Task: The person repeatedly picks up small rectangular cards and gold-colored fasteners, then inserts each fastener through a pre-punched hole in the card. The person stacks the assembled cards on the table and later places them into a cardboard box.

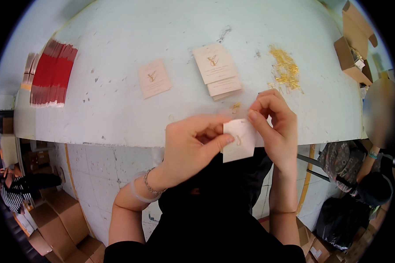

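Just over the table's near edge, my left hand (pixel 193 142) pinches a small pale pink card (pixel 243 142) between thumb and fingers, near its left side. The card hangs tilted, a gold mark partly showing. At its top right, my right hand (pixel 276 125) has thumb and forefinger pressed together; what they pinch is too small to make out. Beyond the hands lie a stack of similar pale cards (pixel 213 65) with a gold emblem and, to its left, more of these cards (pixel 155 79). A few gold bits (pixel 236 106) lie close past my fingers.
A pile of small thin gold pieces (pixel 286 68) lies right of the stack. Red packets (pixel 54 74) stand in a row at the far left of the white table (pixel 131 39). An open cardboard box (pixel 353 57) sits at the right edge. Another person's arm (pixel 368 164) shows at right.
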`<move>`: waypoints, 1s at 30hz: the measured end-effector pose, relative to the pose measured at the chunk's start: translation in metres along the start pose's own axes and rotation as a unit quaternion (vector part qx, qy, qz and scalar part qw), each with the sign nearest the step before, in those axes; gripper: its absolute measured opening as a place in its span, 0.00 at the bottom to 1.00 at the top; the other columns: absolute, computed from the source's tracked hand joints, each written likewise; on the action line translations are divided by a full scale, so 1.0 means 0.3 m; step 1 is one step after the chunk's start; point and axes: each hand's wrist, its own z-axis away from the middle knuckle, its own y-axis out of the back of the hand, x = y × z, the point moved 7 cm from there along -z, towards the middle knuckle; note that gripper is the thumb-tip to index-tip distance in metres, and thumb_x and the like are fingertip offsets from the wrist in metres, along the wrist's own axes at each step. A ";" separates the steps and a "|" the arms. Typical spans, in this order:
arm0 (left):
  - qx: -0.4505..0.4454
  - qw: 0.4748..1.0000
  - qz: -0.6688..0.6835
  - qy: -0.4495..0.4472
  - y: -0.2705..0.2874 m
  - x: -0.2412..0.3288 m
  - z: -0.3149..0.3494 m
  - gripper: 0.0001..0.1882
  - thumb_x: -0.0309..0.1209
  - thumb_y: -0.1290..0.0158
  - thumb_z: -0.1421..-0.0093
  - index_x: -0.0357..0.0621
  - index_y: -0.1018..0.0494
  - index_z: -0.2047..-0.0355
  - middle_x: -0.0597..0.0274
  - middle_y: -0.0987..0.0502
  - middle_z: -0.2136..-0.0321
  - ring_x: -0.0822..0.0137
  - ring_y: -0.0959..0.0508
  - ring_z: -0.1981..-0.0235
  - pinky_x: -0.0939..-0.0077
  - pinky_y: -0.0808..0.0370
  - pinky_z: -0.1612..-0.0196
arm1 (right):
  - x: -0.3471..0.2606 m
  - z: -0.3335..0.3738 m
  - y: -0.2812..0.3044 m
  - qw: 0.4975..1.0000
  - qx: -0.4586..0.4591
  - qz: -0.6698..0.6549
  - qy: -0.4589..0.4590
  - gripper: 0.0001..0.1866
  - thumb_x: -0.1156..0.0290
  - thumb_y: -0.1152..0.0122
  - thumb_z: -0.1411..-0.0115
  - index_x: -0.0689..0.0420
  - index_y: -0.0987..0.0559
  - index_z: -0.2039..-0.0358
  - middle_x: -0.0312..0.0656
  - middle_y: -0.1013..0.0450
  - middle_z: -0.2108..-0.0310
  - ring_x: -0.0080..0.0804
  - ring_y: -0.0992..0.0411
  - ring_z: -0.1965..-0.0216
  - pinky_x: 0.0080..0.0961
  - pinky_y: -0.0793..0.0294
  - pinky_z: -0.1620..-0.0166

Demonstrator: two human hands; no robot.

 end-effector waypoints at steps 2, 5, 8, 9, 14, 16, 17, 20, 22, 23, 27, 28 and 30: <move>0.010 0.998 0.051 0.037 -0.009 -0.053 -0.029 0.15 0.20 0.36 0.48 0.37 0.20 0.59 0.60 0.20 0.76 0.76 0.20 0.75 0.81 0.21 0.70 | 0.017 -0.028 -0.007 0.995 0.009 0.090 0.031 0.02 0.79 0.38 0.47 0.60 0.23 0.72 0.36 0.34 0.69 0.25 0.38 0.70 0.20 0.36 0.67; 0.008 1.000 -0.017 0.009 -0.010 -0.081 -0.044 0.14 0.21 0.36 0.48 0.39 0.21 0.60 0.61 0.22 0.73 0.73 0.20 0.76 0.80 0.21 0.70 | 0.069 -0.036 -0.021 0.996 0.005 0.092 -0.011 0.03 0.81 0.39 0.46 0.61 0.25 0.72 0.34 0.35 0.66 0.19 0.37 0.69 0.15 0.38 0.65; 0.016 0.991 -0.122 -0.043 -0.009 -0.059 -0.051 0.15 0.21 0.35 0.51 0.40 0.21 0.60 0.63 0.25 0.71 0.74 0.25 0.76 0.81 0.26 0.72 | 0.091 -0.040 -0.028 0.994 0.011 0.112 0.007 0.03 0.81 0.38 0.47 0.62 0.24 0.72 0.35 0.35 0.65 0.19 0.36 0.70 0.15 0.37 0.67; 0.017 0.985 -0.163 -0.061 -0.011 -0.048 -0.052 0.16 0.21 0.34 0.51 0.40 0.21 0.60 0.64 0.25 0.70 0.75 0.27 0.75 0.81 0.28 0.73 | 0.091 -0.041 -0.029 0.992 0.014 0.123 0.021 0.03 0.82 0.38 0.47 0.62 0.24 0.72 0.35 0.34 0.65 0.19 0.36 0.70 0.15 0.36 0.68; 0.016 0.970 -0.231 -0.070 -0.014 -0.044 -0.054 0.18 0.26 0.33 0.53 0.41 0.21 0.60 0.62 0.26 0.67 0.72 0.29 0.76 0.78 0.28 0.73 | 0.081 -0.045 -0.044 0.987 0.024 0.159 0.016 0.04 0.81 0.36 0.48 0.62 0.24 0.72 0.40 0.33 0.67 0.31 0.31 0.70 0.24 0.31 0.68; 0.012 0.969 -0.236 -0.069 -0.016 -0.043 -0.053 0.18 0.27 0.33 0.52 0.41 0.22 0.59 0.62 0.26 0.66 0.71 0.29 0.77 0.78 0.28 0.73 | 0.081 -0.045 -0.047 0.986 0.024 0.165 0.015 0.04 0.81 0.36 0.48 0.62 0.23 0.72 0.40 0.32 0.66 0.32 0.31 0.71 0.24 0.30 0.69; 0.009 0.969 -0.237 -0.070 -0.017 -0.044 -0.053 0.19 0.28 0.33 0.52 0.41 0.22 0.58 0.61 0.26 0.65 0.71 0.29 0.77 0.78 0.28 0.72 | 0.081 -0.045 -0.044 0.985 0.024 0.169 0.015 0.04 0.81 0.37 0.48 0.62 0.23 0.71 0.40 0.32 0.66 0.32 0.30 0.71 0.24 0.30 0.69; 0.018 0.970 -0.234 -0.071 -0.022 -0.035 -0.050 0.20 0.27 0.34 0.51 0.41 0.22 0.56 0.60 0.26 0.63 0.71 0.27 0.76 0.79 0.28 0.73 | 0.089 -0.044 -0.039 0.986 0.028 0.162 0.015 0.05 0.83 0.38 0.47 0.63 0.23 0.68 0.38 0.32 0.64 0.24 0.32 0.71 0.19 0.32 0.69; 0.028 0.974 -0.218 -0.055 0.001 -0.022 -0.041 0.19 0.26 0.36 0.49 0.40 0.23 0.55 0.58 0.26 0.62 0.68 0.25 0.74 0.76 0.27 0.72 | 0.079 -0.041 -0.039 0.986 0.050 0.157 0.019 0.06 0.83 0.40 0.46 0.63 0.22 0.66 0.36 0.31 0.62 0.20 0.34 0.71 0.16 0.33 0.69; 0.031 0.977 -0.205 -0.040 0.023 -0.009 -0.035 0.19 0.26 0.37 0.48 0.40 0.24 0.54 0.56 0.27 0.61 0.65 0.23 0.73 0.73 0.25 0.71 | 0.060 -0.041 -0.035 0.985 0.069 0.158 0.023 0.07 0.84 0.40 0.46 0.63 0.22 0.65 0.36 0.31 0.62 0.20 0.34 0.71 0.16 0.34 0.69; 0.151 0.961 -0.228 -0.048 0.233 0.009 0.002 0.13 0.20 0.41 0.45 0.38 0.22 0.58 0.59 0.24 0.62 0.72 0.24 0.74 0.81 0.28 0.75 | -0.061 0.006 -0.066 0.973 0.084 0.205 0.068 0.09 0.82 0.38 0.46 0.61 0.22 0.63 0.41 0.29 0.61 0.25 0.31 0.69 0.20 0.31 0.70; 0.178 0.951 -0.245 -0.058 0.289 -0.003 0.019 0.11 0.18 0.42 0.45 0.37 0.21 0.60 0.61 0.24 0.62 0.77 0.26 0.74 0.85 0.30 0.77 | -0.075 0.019 -0.110 0.972 0.068 0.208 0.083 0.09 0.81 0.37 0.46 0.60 0.22 0.63 0.43 0.29 0.61 0.28 0.29 0.68 0.22 0.30 0.71; 0.175 0.954 -0.240 -0.048 0.332 -0.025 0.024 0.09 0.17 0.42 0.45 0.37 0.21 0.63 0.61 0.24 0.64 0.77 0.26 0.75 0.86 0.30 0.77 | -0.109 0.041 -0.247 0.959 -0.002 0.247 0.140 0.09 0.78 0.35 0.48 0.61 0.23 0.64 0.44 0.30 0.64 0.35 0.29 0.66 0.27 0.29 0.70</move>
